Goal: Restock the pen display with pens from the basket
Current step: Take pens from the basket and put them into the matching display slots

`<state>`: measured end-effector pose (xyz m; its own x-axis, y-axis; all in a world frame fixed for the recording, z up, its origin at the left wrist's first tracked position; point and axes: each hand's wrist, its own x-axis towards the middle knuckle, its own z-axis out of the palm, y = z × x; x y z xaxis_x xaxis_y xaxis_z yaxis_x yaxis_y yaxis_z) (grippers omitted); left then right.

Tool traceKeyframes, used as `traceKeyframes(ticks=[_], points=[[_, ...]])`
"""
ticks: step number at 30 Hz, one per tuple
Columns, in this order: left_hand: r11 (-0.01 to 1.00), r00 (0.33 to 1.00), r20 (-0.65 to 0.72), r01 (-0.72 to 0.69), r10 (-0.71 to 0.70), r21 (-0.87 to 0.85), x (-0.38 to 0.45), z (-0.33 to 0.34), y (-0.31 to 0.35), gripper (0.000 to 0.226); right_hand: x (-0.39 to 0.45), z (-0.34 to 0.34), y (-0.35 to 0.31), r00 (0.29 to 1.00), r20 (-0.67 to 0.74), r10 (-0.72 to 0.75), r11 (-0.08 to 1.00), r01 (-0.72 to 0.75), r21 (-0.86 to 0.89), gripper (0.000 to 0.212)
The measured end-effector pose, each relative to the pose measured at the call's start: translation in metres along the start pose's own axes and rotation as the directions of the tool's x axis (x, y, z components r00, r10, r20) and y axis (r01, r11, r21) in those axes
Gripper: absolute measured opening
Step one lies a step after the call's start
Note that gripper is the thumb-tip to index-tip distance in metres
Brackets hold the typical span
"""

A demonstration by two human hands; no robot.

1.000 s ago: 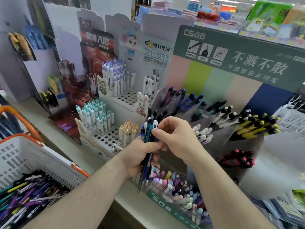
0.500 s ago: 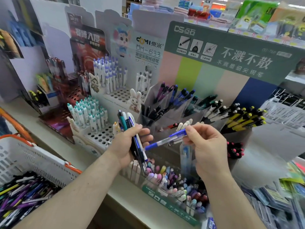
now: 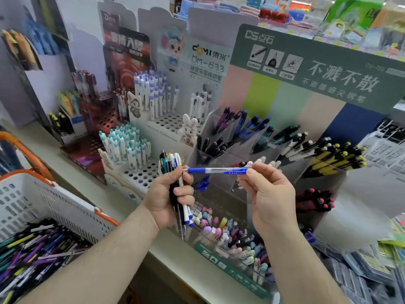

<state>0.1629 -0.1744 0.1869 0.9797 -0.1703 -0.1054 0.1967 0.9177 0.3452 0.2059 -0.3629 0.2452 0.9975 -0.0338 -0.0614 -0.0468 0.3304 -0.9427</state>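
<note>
Mid-task. Left hand (image 3: pixel 169 195) gripped a pen bundle (image 3: pixel 175 183) at frame centre; right hand (image 3: pixel 268 194) pinched one blue pen (image 3: pixel 217 170) level, tip touching the left fingers (image 3: pixel 186 190). Not slotted yet; likely bound for the blue compartment (image 3: pixel 202 185) just below. Basket (image 3: pixel 32 202), lower left, held many more pens, so plenty was left.

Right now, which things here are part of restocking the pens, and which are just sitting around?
Part of the job:
blue pen pinched by right hand
pen bundle gripped by left hand
basket
clear pen display

Just sitting around:
rabbit figure
green sign
</note>
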Motion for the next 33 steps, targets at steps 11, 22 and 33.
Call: traceKeyframes(ticks=[11,22,33], points=[[0.979,0.959,-0.258,-0.072,0.120,0.189,-0.016,-0.010,0.013,0.007,0.015,0.030,0.021,0.802,0.299,-0.516,0.504,0.567,-0.652,0.018],[0.870,0.970,-0.215,0.009,0.112,0.493,-0.031,-0.003,0.008,0.010,0.039,0.073,0.069,0.906,0.398,-0.144,0.163,0.418,-0.894,0.024],[0.763,0.980,-0.197,0.108,0.026,0.637,-0.026,0.003,-0.005,0.013,0.005,0.062,0.029,0.924,0.382,0.005,0.770,0.240,-0.591,0.006]])
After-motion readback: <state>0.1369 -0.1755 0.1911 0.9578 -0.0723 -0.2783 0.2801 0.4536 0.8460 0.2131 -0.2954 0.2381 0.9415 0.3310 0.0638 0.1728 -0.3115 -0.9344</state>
